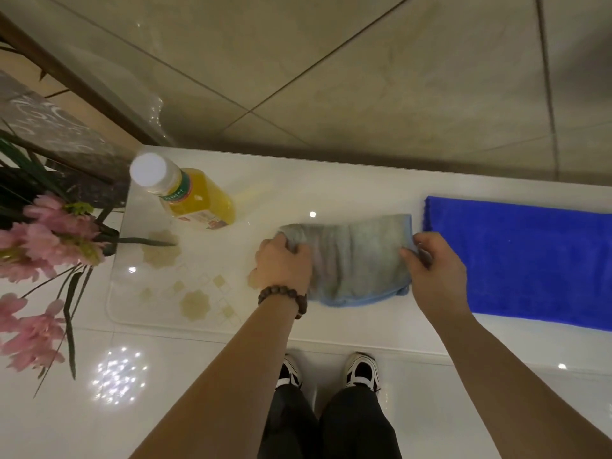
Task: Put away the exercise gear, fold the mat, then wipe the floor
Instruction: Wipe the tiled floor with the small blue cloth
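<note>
Glossy floor tiles point(331, 77) run behind a white table point(298, 193), where the person stands with both arms stretched over it. Lying flat at the right end is a blue towel point(530, 260), probably spare. Just beside it, near the middle, sits a grey cloth point(354, 260), folded and bunched, likely the one meant for wiping the floor. No mat or exercise gear shows. At the left end a bottle point(192, 197) of yellow liquid stands clear of the work, with pink flowers point(43, 233) beyond it. Left hand point(284, 263) is closed on the cloth's left end; right hand point(433, 263) pinches its right edge, seemingly to lift or refold it evenly
</note>
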Motion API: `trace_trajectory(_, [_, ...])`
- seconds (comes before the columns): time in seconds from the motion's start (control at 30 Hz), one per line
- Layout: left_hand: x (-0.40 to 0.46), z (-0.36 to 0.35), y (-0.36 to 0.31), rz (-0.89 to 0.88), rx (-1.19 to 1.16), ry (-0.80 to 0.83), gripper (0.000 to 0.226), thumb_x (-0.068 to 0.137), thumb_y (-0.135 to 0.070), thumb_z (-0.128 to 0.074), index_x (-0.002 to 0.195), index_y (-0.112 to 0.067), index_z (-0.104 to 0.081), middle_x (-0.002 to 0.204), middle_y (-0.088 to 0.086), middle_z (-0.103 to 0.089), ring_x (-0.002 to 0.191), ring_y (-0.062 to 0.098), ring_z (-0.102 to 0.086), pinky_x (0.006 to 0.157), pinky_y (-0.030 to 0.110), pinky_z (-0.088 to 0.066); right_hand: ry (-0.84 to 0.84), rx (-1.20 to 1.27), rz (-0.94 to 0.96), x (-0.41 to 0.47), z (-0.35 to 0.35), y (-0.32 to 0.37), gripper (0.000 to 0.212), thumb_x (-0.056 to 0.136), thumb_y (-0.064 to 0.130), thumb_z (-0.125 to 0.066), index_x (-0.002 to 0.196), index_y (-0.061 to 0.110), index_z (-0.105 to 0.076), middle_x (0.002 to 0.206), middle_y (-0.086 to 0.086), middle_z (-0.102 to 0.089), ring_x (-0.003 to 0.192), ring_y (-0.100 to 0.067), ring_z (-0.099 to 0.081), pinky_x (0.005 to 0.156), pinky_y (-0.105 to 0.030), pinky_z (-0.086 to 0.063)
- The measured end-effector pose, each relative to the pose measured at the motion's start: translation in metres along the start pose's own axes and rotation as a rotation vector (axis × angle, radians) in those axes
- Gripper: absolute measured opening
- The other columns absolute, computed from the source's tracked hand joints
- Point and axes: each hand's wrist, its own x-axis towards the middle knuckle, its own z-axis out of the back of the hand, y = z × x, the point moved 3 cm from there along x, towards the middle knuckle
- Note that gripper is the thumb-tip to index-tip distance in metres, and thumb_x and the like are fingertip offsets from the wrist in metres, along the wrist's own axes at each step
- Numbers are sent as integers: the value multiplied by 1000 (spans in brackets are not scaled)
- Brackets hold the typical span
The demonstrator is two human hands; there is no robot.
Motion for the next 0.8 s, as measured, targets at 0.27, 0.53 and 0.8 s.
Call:
trace_trajectory(0.27, [-19,15,11,-371,144,-232,31,84,-10,-62,114,-9,-61,122,13,-54,112,34,-49,89,46,-42,-102,-523,263,3,2,-18,46,88,20,-63,131,12,-50,140,-14,-40,126,-33,-34,97,-48,-42])
trace_trajectory(0.53, [-29,-57,15,-746,615,183,65,95,-50,-1,154,-25,-2,161,1,12,146,23,19,121,41,5,219,-859,420,-7,-61,-35,60,98,49,-23,149,18,-26,156,-20,-14,145,-38,-6,115,-57,-15])
trace_trajectory(0.8, [-8,-62,10,-690,675,89,69,90,-62,0,152,-34,13,158,-4,24,145,23,23,116,39,16,135,-926,303,5,-70,-33,70,95,61,-8,152,22,3,156,-24,8,144,-38,6,117,-48,-5])
